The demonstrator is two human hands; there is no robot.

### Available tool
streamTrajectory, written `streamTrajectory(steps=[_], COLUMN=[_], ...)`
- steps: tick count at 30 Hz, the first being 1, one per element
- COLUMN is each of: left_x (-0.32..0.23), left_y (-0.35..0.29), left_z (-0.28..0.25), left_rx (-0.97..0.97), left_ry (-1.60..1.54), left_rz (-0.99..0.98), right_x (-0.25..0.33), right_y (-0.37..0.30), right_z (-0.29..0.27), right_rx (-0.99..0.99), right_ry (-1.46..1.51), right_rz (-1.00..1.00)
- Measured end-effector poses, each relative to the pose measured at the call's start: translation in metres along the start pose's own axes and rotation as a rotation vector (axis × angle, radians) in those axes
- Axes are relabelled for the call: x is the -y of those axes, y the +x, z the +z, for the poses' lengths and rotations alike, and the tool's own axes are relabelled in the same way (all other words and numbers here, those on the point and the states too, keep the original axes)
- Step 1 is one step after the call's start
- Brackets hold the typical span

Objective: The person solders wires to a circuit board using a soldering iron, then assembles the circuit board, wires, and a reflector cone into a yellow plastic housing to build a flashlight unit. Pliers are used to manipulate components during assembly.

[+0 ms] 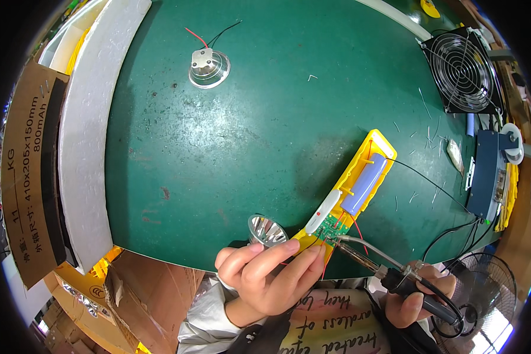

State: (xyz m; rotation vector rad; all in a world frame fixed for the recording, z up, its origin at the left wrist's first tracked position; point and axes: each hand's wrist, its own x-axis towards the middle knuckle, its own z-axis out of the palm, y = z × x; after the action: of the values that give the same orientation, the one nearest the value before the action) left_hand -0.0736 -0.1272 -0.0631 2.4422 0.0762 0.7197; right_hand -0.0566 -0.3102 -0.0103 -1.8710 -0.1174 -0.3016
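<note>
Yellow housing (353, 173) lies open at about four o'clock from the middle of the view, its lower end by the near edge of the counter (259, 141). At six o'clock the left hand (270, 277) is closed on that lower end, fingers bunched; whether a thin wire is pinched there too is hard to tell. At four o'clock, further out, the right hand (408, 309) grasps a soldering iron (389, 277), its tip at the green circuit board (336, 225). A clear reflector (267, 230) sits at six o'clock, against the left fingertips.

The step in hand seems to be soldering a lead to the board. The next move appears to call for a still left hand and a brief, precise touch of the tip, clear of the red wires and the purple cell (364, 184) in the housing's upper half.

Farther off, a dark blue box with a white reel (513, 143) stands at three o'clock, a black fan (461, 71) at two, and a second reflector (209, 69) with red and black leads at eleven.
</note>
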Motion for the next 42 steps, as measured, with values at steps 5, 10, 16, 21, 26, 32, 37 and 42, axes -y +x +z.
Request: streamTrajectory(steps=[5,10,16,21,26,32,37,42], left_x=[0.0,0.0,-0.001,-0.001,-0.003,-0.005,-0.004,-0.005], left_y=[0.0,0.001,0.005,0.002,0.002,0.003,0.001,0.002], left_z=[0.0,-0.002,-0.006,-0.006,-0.004,-0.001,-0.003,-0.001], left_rx=[-0.002,0.005,0.089,0.078,0.07,0.03,0.05,0.042], left_ry=[0.007,0.009,0.077,0.089,0.103,0.092,0.109,0.089], left_rz=[0.002,0.01,0.053,0.047,0.048,0.022,0.012,0.011], right_x=[0.0,0.005,0.017,0.006,-0.008,-0.008,0.001,0.006], right_y=[0.005,0.018,0.026,0.011,0.013,0.018,0.022,0.026], right_z=[-0.009,-0.018,-0.009,-0.012,-0.007,-0.019,-0.003,-0.005], right_rx=[0.076,0.352,0.259,0.045,-0.215,-0.017,0.196,0.249], right_ry=[-0.04,-0.143,-0.09,-0.081,0.029,0.08,0.006,-0.041], right_rz=[-0.023,-0.117,0.003,-0.116,-0.228,-0.188,-0.212,-0.225])
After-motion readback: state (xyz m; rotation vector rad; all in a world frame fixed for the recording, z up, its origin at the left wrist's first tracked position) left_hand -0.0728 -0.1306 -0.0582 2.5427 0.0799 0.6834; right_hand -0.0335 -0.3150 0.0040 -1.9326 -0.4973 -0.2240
